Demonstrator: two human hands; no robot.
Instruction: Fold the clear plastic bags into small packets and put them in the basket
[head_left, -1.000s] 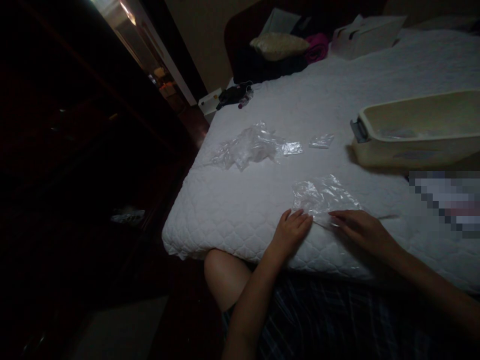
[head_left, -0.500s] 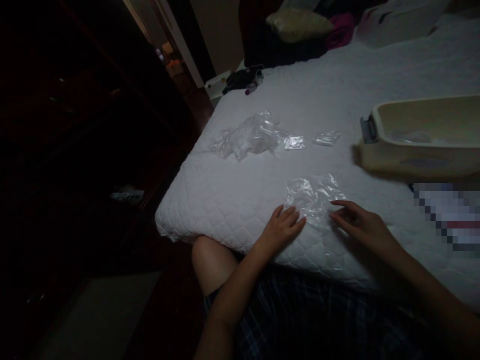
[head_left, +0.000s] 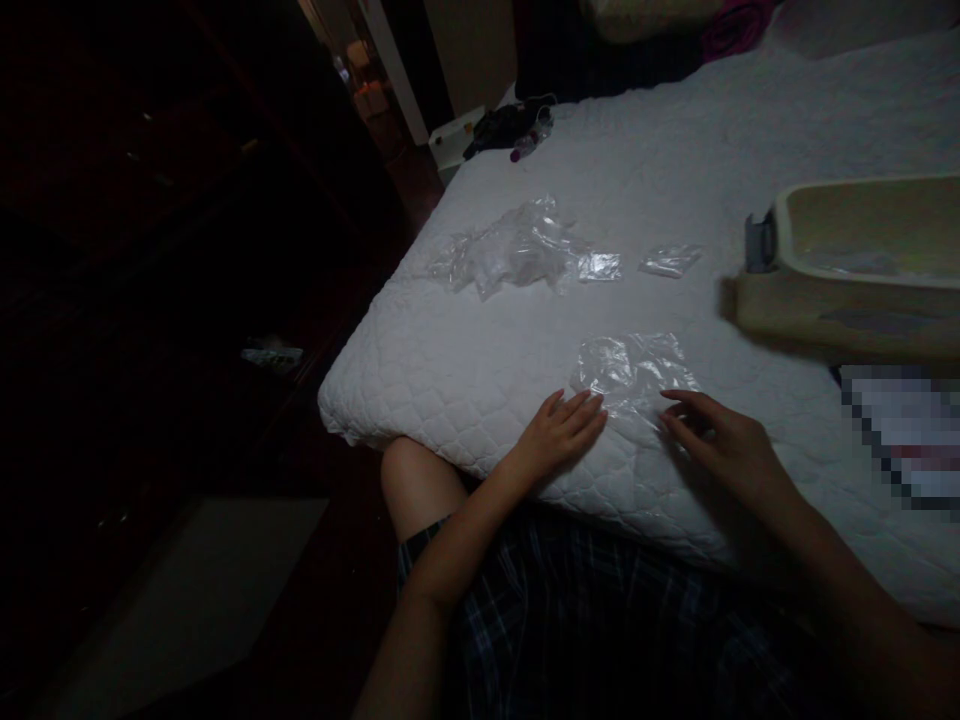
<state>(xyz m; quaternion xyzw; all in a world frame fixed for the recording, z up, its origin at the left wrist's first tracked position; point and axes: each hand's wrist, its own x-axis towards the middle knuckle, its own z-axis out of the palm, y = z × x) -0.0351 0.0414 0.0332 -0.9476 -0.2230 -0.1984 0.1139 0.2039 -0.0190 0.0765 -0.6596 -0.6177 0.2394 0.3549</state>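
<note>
Two bare hands are at the near side of the bed [head_left: 420,380]. Left hand [head_left: 556,437] lies palm down with its fingers slightly spread, the tips on the lower left edge of one clear plastic bag [head_left: 634,365]. Right hand [head_left: 726,440] is at the bag's right side, thumb and forefinger a little apart; whether any thin film sits between its fingers I cannot tell. The bag lies flat on the white quilted cover, its lower edge partly hidden by the fingers.

Beyond it are one heap of crumpled clear plastic [head_left: 510,250] and two small packets: a shiny packet [head_left: 600,266] at the heap's right end and a loose packet [head_left: 670,261] farther right. How many pieces make up the heap is hard to count.

One cream tub [head_left: 855,335] with a single grey latch [head_left: 760,243] visible is cut off at the right edge; something clear inside is indistinct. Below it, one item [head_left: 907,430] is pixelated. One bottle [head_left: 531,140] lies by a dark bundle [head_left: 501,127], unclear in the gloom.
</note>
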